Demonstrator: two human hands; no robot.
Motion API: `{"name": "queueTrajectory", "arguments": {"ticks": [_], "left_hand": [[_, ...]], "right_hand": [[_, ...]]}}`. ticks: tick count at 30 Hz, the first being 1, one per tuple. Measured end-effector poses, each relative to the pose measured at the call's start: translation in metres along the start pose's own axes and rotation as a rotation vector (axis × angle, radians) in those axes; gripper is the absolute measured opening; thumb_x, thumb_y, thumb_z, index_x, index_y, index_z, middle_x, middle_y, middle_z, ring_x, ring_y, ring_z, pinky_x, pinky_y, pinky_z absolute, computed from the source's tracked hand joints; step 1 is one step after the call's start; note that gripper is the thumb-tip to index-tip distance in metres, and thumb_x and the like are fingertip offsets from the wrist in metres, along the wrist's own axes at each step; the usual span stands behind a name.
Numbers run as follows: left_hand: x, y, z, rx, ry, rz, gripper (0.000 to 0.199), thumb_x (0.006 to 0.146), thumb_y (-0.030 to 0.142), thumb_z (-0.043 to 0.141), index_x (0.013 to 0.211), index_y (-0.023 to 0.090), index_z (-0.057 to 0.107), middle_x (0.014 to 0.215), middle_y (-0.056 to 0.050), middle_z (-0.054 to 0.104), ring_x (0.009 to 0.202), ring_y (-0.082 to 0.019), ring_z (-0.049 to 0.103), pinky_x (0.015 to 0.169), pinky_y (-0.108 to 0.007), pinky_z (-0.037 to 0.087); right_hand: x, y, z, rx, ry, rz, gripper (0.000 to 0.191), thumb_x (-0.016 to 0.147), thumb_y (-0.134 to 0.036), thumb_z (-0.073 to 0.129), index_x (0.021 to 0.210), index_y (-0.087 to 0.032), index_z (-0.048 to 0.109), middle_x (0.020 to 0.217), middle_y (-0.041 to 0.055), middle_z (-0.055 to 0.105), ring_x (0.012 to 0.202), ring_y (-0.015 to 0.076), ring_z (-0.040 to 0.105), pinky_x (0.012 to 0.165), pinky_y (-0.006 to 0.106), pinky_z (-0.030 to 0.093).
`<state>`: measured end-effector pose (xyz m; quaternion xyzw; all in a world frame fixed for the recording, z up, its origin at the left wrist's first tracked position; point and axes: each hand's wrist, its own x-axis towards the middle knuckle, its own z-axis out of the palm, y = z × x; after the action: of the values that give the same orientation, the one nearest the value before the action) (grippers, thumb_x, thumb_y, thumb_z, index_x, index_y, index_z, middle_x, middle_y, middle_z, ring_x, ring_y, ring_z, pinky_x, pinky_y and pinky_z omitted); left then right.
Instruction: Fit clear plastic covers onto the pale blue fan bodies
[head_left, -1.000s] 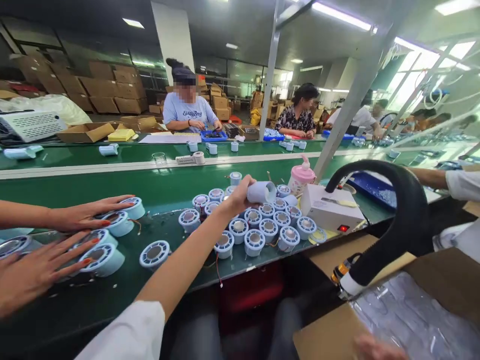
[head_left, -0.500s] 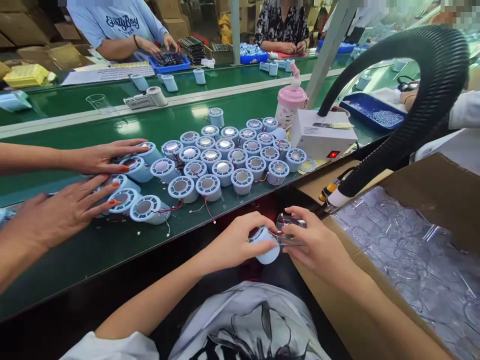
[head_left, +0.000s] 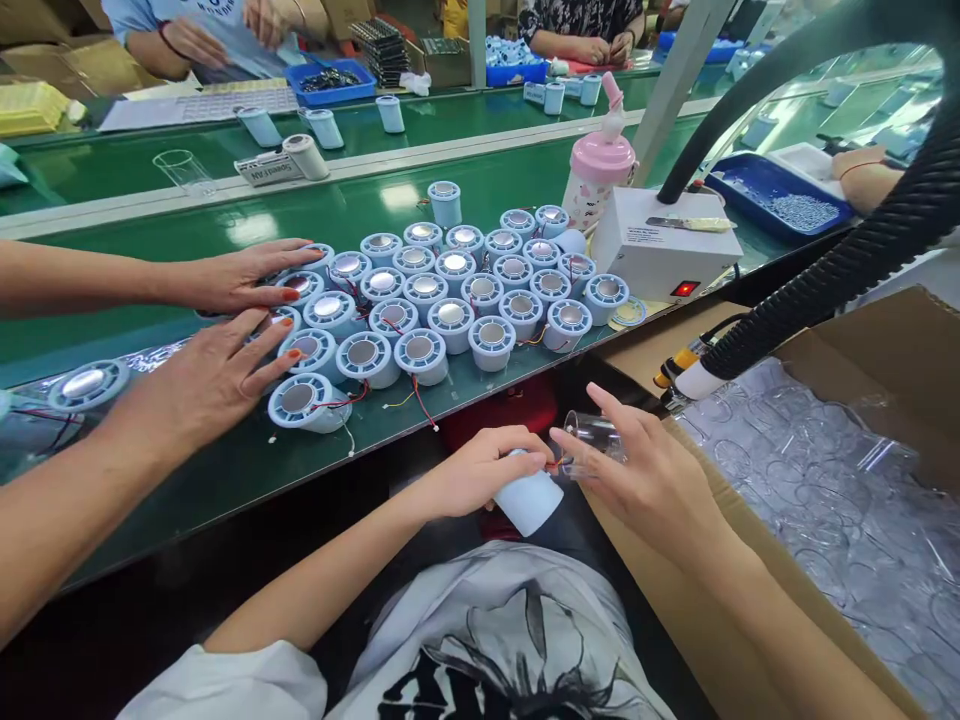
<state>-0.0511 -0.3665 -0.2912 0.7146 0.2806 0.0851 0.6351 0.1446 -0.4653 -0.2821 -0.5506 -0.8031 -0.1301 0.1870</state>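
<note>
My left hand (head_left: 491, 465) grips a light blue cup-shaped housing (head_left: 531, 497), tilted so its smooth outer side shows. A short red wire runs from the housing toward a clear plastic cylinder (head_left: 592, 440). My right hand (head_left: 637, 470) is closed around that cylinder from behind, with some fingers raised. Both things are held close together over my lap, in front of the bench edge. Rows of similar blue housings (head_left: 450, 318) with round silver tops and thin wires stand on the green bench. The wire's end near the cylinder is hard to make out.
A co-worker's hands (head_left: 217, 370) press on the housings at the left. A cardboard box of clear cylinders (head_left: 817, 500) is at my right. A black flexible hose (head_left: 817, 290) arches above a white box (head_left: 660, 240) with a red light. A pink-lidded bottle (head_left: 600, 165) stands behind.
The co-worker's hands have slid to the right, pushing housings against the group. In my left hand the housing has tipped, showing more of its side. The view has shifted slightly.
</note>
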Motion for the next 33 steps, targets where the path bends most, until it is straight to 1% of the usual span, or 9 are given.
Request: {"name": "queueTrajectory", "arguments": {"ticks": [3, 7, 11, 13, 16, 21, 25, 29, 33], "left_hand": [[-0.001, 0.001, 0.000, 0.141, 0.053, 0.133, 0.022, 0.090, 0.033, 0.053, 0.090, 0.018, 0.070, 0.091, -0.004, 0.063, 0.082, -0.016, 0.058, 0.073, -0.026, 0.046], [-0.003, -0.002, 0.002, 0.240, 0.196, 0.209, 0.026, 0.084, 0.040, 0.065, 0.101, 0.021, 0.069, 0.098, -0.004, 0.061, 0.091, -0.019, 0.058, 0.088, -0.032, 0.046], [-0.002, -0.017, 0.005, 0.183, 0.246, 0.301, 0.062, 0.056, 0.050, 0.086, 0.110, 0.024, 0.068, 0.105, -0.006, 0.055, 0.098, -0.022, 0.058, 0.091, -0.037, 0.050], [0.000, -0.026, 0.006, 0.189, 0.263, 0.384, 0.065, 0.054, 0.048, 0.088, 0.112, 0.025, 0.069, 0.118, -0.009, 0.050, 0.105, -0.024, 0.057, 0.098, -0.041, 0.048], [0.002, -0.033, 0.005, 0.199, 0.200, 0.442, 0.068, 0.057, 0.042, 0.088, 0.120, 0.028, 0.066, 0.137, -0.012, 0.044, 0.122, -0.030, 0.052, 0.107, -0.047, 0.041], [-0.002, -0.024, 0.005, -0.040, 0.013, 0.327, 0.071, 0.067, 0.032, 0.083, 0.132, 0.028, 0.055, 0.131, -0.009, 0.059, 0.122, -0.027, 0.055, 0.097, -0.038, 0.051], [-0.009, -0.014, 0.007, -0.256, 0.026, 0.187, 0.068, 0.067, 0.025, 0.083, 0.129, 0.024, 0.054, 0.128, -0.009, 0.059, 0.114, -0.024, 0.059, 0.094, -0.035, 0.052], [-0.015, -0.011, 0.010, -0.442, 0.044, 0.066, 0.065, 0.069, 0.026, 0.081, 0.128, 0.024, 0.052, 0.115, -0.007, 0.061, 0.096, -0.019, 0.063, 0.079, -0.030, 0.055], [-0.017, -0.010, 0.008, -0.393, 0.008, 0.092, 0.075, 0.067, 0.030, 0.083, 0.133, 0.026, 0.050, 0.119, -0.008, 0.062, 0.096, -0.021, 0.063, 0.076, -0.028, 0.054]], "right_hand": [[0.000, 0.001, 0.004, 0.043, -0.101, 0.041, 0.024, 0.085, -0.003, 0.058, 0.094, -0.021, 0.072, 0.131, 0.0162, 0.057, 0.107, 0.0323, 0.059, 0.080, 0.046, 0.057], [-0.002, -0.002, 0.005, 0.466, -0.256, 0.199, 0.014, 0.076, -0.019, 0.076, 0.086, -0.022, 0.068, 0.124, 0.0104, 0.057, 0.108, 0.0282, 0.061, 0.081, 0.038, 0.058], [-0.003, -0.005, 0.001, 0.736, -0.213, 0.411, 0.020, 0.092, -0.028, 0.057, 0.077, -0.021, 0.067, 0.116, 0.0096, 0.058, 0.106, 0.0253, 0.061, 0.089, 0.039, 0.052], [-0.003, -0.006, 0.000, 0.840, -0.160, 0.492, 0.024, 0.092, -0.028, 0.056, 0.072, -0.020, 0.067, 0.109, 0.0093, 0.060, 0.104, 0.0251, 0.061, 0.087, 0.038, 0.050], [-0.002, -0.006, 0.001, 1.022, -0.091, 0.654, 0.024, 0.086, -0.031, 0.065, 0.064, -0.019, 0.065, 0.102, 0.0086, 0.063, 0.100, 0.0251, 0.062, 0.077, 0.033, 0.052], [-0.002, -0.002, 0.004, 1.303, -0.029, 0.846, 0.028, 0.080, -0.036, 0.073, 0.058, -0.019, 0.066, 0.099, 0.0078, 0.068, 0.093, 0.0239, 0.066, 0.070, 0.030, 0.056], [-0.008, 0.000, 0.004, 1.319, -0.045, 0.689, 0.015, 0.079, -0.038, 0.077, 0.078, -0.023, 0.073, 0.117, 0.0079, 0.068, 0.112, 0.0294, 0.063, 0.086, 0.038, 0.058], [-0.019, -0.003, 0.000, 0.926, -0.075, 0.369, 0.042, 0.078, -0.029, 0.079, 0.117, -0.026, 0.066, 0.134, 0.0091, 0.060, 0.124, 0.0308, 0.056, 0.104, 0.046, 0.048], [-0.025, -0.005, -0.003, 0.931, -0.090, 0.365, 0.039, 0.082, -0.027, 0.075, 0.118, -0.026, 0.062, 0.132, 0.0081, 0.061, 0.124, 0.0288, 0.056, 0.103, 0.044, 0.050]]}}
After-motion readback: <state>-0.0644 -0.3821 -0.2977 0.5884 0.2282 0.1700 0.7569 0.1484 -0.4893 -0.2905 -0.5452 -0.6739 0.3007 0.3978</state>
